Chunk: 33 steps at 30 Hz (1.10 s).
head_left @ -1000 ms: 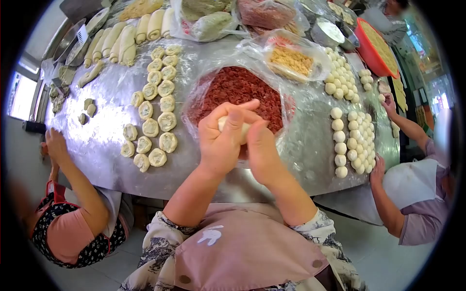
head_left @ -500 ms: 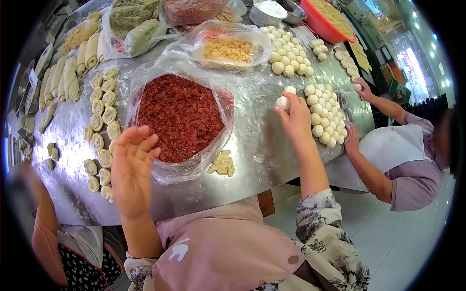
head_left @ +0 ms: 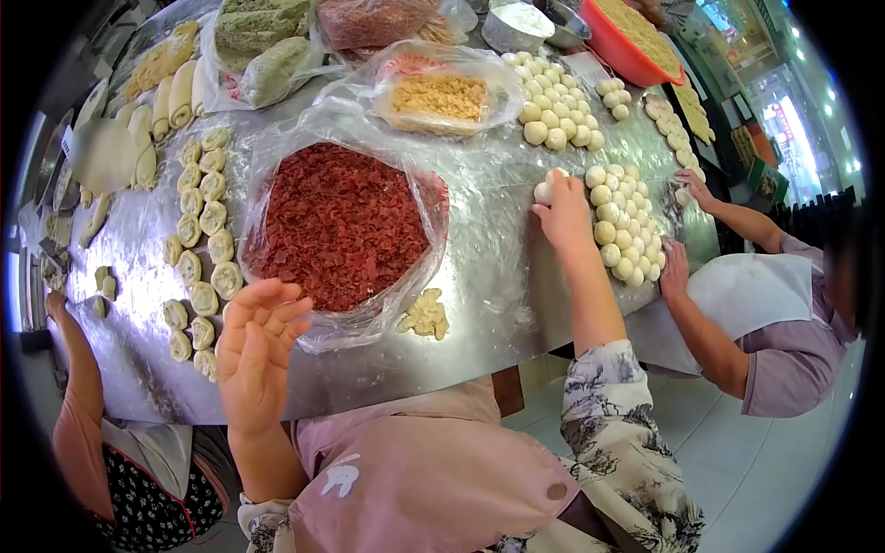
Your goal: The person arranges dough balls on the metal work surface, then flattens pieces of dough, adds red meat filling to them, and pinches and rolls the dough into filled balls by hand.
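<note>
My right hand is over the table, its fingers closed on a white dough ball. A second white ball touches it, partly behind my fingers. Just right of that hand lies a cluster of round dough balls in rows. My left hand is raised above the table's front edge, palm turned inward, fingers apart and holding nothing. It is nearest to the plastic-lined container of chopped dark red filling and the rows of coiled dough pieces. A small lump of dough lies between my hands.
Toward the back stand a tub of yellow crumbly filling, a red basin, a bowl of white powder and another ball cluster. A co-worker's hands are at the right; another person's arm is at the left.
My right hand has shifted slightly right and its fingers now cover more of the second ball. My left hand has lowered a little. The left co-worker's arm has moved left; the right co-worker's far hand moved slightly.
</note>
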Tool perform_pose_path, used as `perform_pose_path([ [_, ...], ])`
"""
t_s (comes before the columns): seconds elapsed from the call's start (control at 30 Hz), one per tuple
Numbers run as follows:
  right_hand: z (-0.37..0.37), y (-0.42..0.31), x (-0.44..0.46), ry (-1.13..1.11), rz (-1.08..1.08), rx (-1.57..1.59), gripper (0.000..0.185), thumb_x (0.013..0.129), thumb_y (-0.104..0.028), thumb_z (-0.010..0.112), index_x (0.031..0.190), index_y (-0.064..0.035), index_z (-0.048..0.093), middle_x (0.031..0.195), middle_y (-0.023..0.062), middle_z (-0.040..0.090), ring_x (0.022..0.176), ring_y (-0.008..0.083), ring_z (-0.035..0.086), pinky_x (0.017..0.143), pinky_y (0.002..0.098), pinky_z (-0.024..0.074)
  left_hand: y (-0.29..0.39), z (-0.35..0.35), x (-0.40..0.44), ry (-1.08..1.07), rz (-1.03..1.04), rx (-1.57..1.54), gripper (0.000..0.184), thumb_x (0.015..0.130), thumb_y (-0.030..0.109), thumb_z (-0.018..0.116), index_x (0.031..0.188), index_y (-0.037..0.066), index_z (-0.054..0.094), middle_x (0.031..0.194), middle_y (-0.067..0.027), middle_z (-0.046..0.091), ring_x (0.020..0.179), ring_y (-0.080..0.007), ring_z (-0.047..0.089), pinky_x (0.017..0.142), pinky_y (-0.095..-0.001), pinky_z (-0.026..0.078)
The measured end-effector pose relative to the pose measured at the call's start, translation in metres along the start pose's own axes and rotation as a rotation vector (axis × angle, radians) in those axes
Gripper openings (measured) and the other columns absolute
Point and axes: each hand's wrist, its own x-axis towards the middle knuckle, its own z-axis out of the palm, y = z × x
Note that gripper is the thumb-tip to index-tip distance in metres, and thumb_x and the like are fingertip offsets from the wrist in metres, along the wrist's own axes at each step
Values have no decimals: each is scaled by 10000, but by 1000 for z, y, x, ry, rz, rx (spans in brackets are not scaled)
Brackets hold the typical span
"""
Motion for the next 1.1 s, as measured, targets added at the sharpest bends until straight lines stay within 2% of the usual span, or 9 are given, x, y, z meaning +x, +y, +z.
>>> perform_pose_path([
  [0.1, -20, -1, -10, 43, 77, 98, 513, 835, -65, 692, 1319, -60, 525, 1255, 200, 527, 1094, 394, 583, 925, 432, 495, 4, -26, -16, 65, 38, -1, 431, 1039, 259, 445, 1361, -25, 407, 1300, -160, 548, 1159, -243, 580, 966, -352, 474],
  [0.33, 30, 36, -4, 246, -258, 19, 166, 897, -130, 558, 971, -38, 675, 936, 204, 639, 929, 408, 609, 806, 478, 494, -5, -94, -78, 587, -23, 143, 358, 1037, 308, 488, 1269, 41, 540, 1198, -80, 611, 1073, -196, 609, 895, -320, 474],
  [0.37, 33, 34, -1, 182, -152, -24, 167, 904, -133, 557, 970, -35, 675, 948, 197, 645, 927, 403, 613, 815, 486, 491, -6, -94, -85, 695, -39, 197, 345, 1032, 306, 504, 1253, 47, 558, 1180, -70, 617, 1064, -185, 610, 891, -320, 472],
  [0.57, 50, 82, 24, 46, -254, -110, 309, 892, -115, 642, 1190, -33, 652, 1112, 154, 678, 978, 304, 665, 861, 389, 531, -32, -110, -118, 1037, 39, 597, 253, 983, 217, 583, 1139, 21, 620, 1057, -60, 644, 912, -161, 621, 789, -286, 487],
  [0.63, 34, 54, 16, 101, -186, 142, 330, 909, -121, 644, 1222, -16, 632, 1121, 136, 676, 975, 254, 669, 860, 353, 533, -46, -114, -121, 1096, 32, 1042, 259, 949, 205, 617, 1092, -12, 627, 1012, -105, 647, 824, -185, 613, 737, -298, 494],
  [0.67, 22, 39, 5, 140, -140, 263, 342, 918, -124, 645, 1238, -8, 623, 1125, 127, 675, 973, 229, 671, 860, 335, 533, -47, -114, -120, 1060, -59, 1067, 353, 934, 240, 636, 1132, -49, 589, 1060, -189, 618, 890, -276, 609, 803, -354, 492],
  [0.8, -37, -67, -29, 112, -237, 613, 351, 935, -126, 635, 1265, -10, 606, 1153, 111, 664, 969, 188, 660, 867, 311, 530, -64, -127, -104, 1137, -22, 1460, 525, 928, 318, 639, 1217, -100, 510, 1175, -280, 529, 1074, -415, 531, 930, -444, 437],
  [0.97, -59, -187, -55, -226, -786, 464, 410, 897, -230, 676, 1239, -15, 609, 1243, 178, 624, 1143, 321, 603, 988, 383, 473, -63, -157, -91, 1048, -50, 1390, 419, 912, 283, 658, 1115, -68, 550, 1069, -232, 551, 975, -366, 543, 876, -423, 440],
  [1.1, 1, -237, -39, -211, -878, 232, 591, 903, -376, 654, 1349, -12, 522, 1408, 232, 489, 1311, 370, 456, 1099, 423, 373, -66, -156, -90, 1005, -32, 1254, 313, 867, 189, 720, 992, -27, 530, 953, -161, 593, 844, -291, 580, 746, -393, 460],
])
